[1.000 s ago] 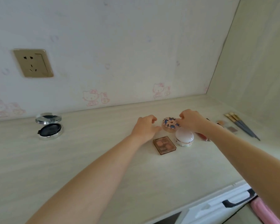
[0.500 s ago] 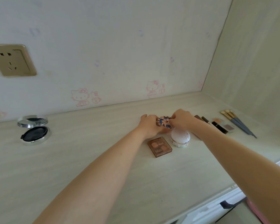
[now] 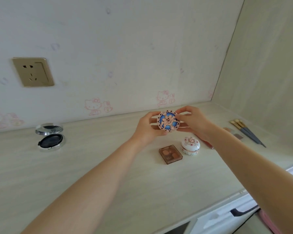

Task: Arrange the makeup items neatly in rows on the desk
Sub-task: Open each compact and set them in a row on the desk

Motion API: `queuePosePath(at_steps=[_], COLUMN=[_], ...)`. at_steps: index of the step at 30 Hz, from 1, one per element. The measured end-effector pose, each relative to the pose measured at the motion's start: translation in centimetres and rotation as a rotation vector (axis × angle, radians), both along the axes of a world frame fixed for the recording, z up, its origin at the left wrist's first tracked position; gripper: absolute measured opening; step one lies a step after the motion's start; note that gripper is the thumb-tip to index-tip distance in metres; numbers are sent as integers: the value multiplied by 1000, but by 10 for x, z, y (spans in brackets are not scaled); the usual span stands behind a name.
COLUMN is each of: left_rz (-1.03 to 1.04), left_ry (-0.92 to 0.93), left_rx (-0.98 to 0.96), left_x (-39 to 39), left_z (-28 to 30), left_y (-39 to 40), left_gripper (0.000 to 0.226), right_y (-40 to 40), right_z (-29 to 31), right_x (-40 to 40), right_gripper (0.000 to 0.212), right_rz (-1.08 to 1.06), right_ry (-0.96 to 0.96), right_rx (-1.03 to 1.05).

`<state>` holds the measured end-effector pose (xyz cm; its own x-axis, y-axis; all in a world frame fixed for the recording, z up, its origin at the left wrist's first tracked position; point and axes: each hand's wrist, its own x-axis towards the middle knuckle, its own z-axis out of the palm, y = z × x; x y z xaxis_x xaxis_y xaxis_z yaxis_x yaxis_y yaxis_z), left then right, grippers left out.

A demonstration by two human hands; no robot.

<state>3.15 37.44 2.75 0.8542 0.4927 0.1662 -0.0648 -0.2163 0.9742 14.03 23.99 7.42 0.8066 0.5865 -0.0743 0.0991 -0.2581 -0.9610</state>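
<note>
Makeup items sit on the pale desk, and the nearest ones are the brown square palette and, just beside it on the right, the white round jar. A bit farther back, both hands hold up the round blue compact, lifted off the desk. The left hand curls its fingers around the compact's left edge, and the right hand pinches its right edge. The compact's patterned face is tipped toward the person. It is round, so it has no long side to line up. It sits right between the two hands, so neither hand is nearer. I think it can go down behind the palette and jar to start a row. Farther right lie the brushes, pointing away to the back left. Far to the left, well apart from everything, is the open silver compact near the wall.
</note>
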Motion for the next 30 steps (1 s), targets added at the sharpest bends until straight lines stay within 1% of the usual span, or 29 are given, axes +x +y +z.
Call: queuePosePath(at_steps=[3, 6, 10, 12, 16, 20, 22, 25, 28, 30], left_rz=[3, -53, -89, -77, 7, 106, 127, 151, 207, 234], left_ry=[-35, -49, -102, -121, -124, -86, -42, 1, 34, 54], left_rx=[-90, -162, -313, -302, -201, -120, -57, 5, 40, 56], left_x=[-28, -61, -105, -125, -160, -191, -206, -229, -247, -256], left_z=[1, 4, 12, 15, 13, 5, 3, -2, -11, -17], left_y=[1, 3, 7, 10, 19, 32, 39, 47, 55, 60], left_gripper=[75, 71, 61, 56, 53, 62, 63, 64, 69, 69], right_y=[0, 2, 12, 19, 34, 49, 56, 64, 70, 74], right_z=[5, 6, 4, 2, -2, -6, -8, -12, -15, -17], right_x=[-25, -50, -85, -103, -135, -164, -177, -193, -207, -214], right_gripper=[21, 20, 21, 21, 19, 22, 22, 20, 21, 30], right_rz=[55, 121, 167, 170, 220, 269, 289, 331, 413, 486], right_ry=[65, 126, 282, 354, 467, 505, 484, 346, 112, -111], right_rx=[64, 105, 196, 233, 271, 251, 216, 95, -88, -190])
